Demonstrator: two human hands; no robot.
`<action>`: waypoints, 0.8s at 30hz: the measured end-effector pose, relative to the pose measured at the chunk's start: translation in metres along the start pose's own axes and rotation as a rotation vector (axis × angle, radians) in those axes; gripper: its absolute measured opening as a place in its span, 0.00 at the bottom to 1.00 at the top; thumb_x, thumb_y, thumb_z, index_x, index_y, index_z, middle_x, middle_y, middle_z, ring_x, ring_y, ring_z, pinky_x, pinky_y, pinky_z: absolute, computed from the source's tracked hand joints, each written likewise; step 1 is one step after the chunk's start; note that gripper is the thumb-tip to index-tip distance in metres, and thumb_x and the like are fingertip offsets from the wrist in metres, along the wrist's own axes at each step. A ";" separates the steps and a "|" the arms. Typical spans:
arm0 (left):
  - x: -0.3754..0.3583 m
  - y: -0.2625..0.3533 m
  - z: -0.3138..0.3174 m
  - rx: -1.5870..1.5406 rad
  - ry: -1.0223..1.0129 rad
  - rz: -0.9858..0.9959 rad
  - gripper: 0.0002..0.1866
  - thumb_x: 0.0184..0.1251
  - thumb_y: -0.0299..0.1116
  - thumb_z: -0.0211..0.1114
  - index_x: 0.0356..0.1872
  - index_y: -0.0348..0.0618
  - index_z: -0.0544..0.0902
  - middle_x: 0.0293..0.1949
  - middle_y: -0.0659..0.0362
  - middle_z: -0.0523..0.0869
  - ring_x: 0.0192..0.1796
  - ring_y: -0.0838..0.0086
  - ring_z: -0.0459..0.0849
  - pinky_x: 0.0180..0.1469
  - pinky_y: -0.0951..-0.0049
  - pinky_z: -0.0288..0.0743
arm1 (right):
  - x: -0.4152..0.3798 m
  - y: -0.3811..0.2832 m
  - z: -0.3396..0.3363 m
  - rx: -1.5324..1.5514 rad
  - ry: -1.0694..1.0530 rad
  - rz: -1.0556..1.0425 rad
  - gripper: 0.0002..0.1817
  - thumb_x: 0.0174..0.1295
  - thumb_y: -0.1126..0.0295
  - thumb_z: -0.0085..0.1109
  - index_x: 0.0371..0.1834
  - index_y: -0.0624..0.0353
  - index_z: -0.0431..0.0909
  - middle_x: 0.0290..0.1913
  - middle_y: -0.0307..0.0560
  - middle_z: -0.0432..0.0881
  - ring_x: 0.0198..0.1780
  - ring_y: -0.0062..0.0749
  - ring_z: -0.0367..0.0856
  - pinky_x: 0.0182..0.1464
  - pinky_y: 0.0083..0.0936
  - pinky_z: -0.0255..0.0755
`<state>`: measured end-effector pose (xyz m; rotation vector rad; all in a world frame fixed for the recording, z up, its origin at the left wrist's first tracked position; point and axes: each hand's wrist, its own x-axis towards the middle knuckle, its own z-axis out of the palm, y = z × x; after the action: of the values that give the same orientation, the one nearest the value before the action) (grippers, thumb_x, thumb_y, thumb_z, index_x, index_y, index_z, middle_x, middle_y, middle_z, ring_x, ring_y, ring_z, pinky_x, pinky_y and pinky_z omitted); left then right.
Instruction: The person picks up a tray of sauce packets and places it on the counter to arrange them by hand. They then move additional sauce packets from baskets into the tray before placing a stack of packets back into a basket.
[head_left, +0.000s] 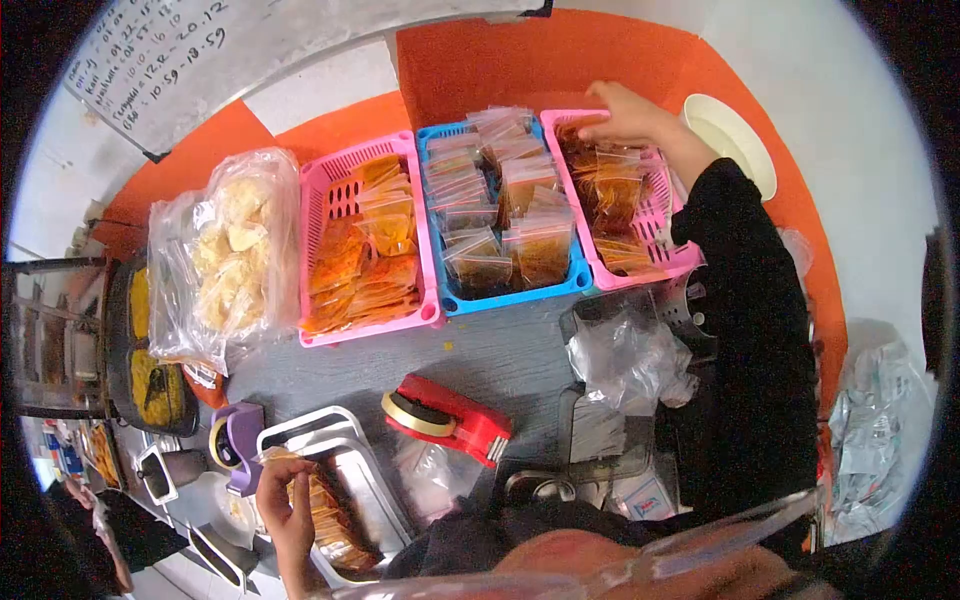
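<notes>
My left hand [287, 508] is at the metal tray [385, 485], its thumb and fingers pinched together at the upper end of a row of small brown-filled sachets [338, 520]. What the pinch holds, if anything, is too small to make out. My right hand [640, 118] reaches over the far end of the right pink basket [690, 262], fingers apart above dark brown packets [610, 190]. Beside it, a blue basket [520, 300] contains several stacks of zip-lock packets. The left pink basket [385, 333] carries flat orange-filled packets [360, 270].
A red tape dispenser [470, 420] and a purple one [240, 440] lie near the tray. Clear plastic bags [630, 360] are piled at right. A large bag of pale pieces [230, 260] stands left; a white bowl [730, 145] is behind. Another person's hand [100, 530] shows lower left.
</notes>
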<state>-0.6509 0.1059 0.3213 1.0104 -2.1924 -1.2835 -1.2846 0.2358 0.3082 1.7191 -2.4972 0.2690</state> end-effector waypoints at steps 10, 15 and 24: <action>-0.008 0.008 -0.001 -0.055 0.051 -0.040 0.03 0.61 0.19 0.53 0.34 0.35 0.74 0.34 0.56 0.78 0.39 0.75 0.77 0.46 0.78 0.68 | -0.024 -0.020 0.018 -0.156 -0.515 -0.011 0.30 0.33 0.63 0.75 0.40 0.62 0.72 0.40 0.62 0.76 0.37 0.52 0.78 0.33 0.39 0.73; -0.014 0.012 -0.008 -0.023 0.061 -0.028 0.03 0.61 0.19 0.53 0.34 0.34 0.74 0.33 0.57 0.77 0.38 0.76 0.76 0.44 0.78 0.68 | -0.045 -0.058 -0.030 -0.199 -0.355 0.056 0.31 0.30 0.64 0.75 0.41 0.63 0.73 0.37 0.59 0.77 0.38 0.51 0.78 0.38 0.39 0.73; -0.025 0.018 -0.003 -0.041 0.059 -0.003 0.03 0.60 0.18 0.53 0.34 0.34 0.74 0.33 0.58 0.76 0.38 0.76 0.75 0.44 0.79 0.67 | -0.116 -0.087 -0.021 -0.101 -0.934 -0.137 0.44 0.25 0.60 0.76 0.52 0.60 0.66 0.46 0.55 0.73 0.50 0.47 0.73 0.50 0.40 0.68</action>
<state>-0.6392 0.1289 0.3393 1.0232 -2.1128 -1.2779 -1.1628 0.3158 0.3160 2.3144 -2.8025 -0.8519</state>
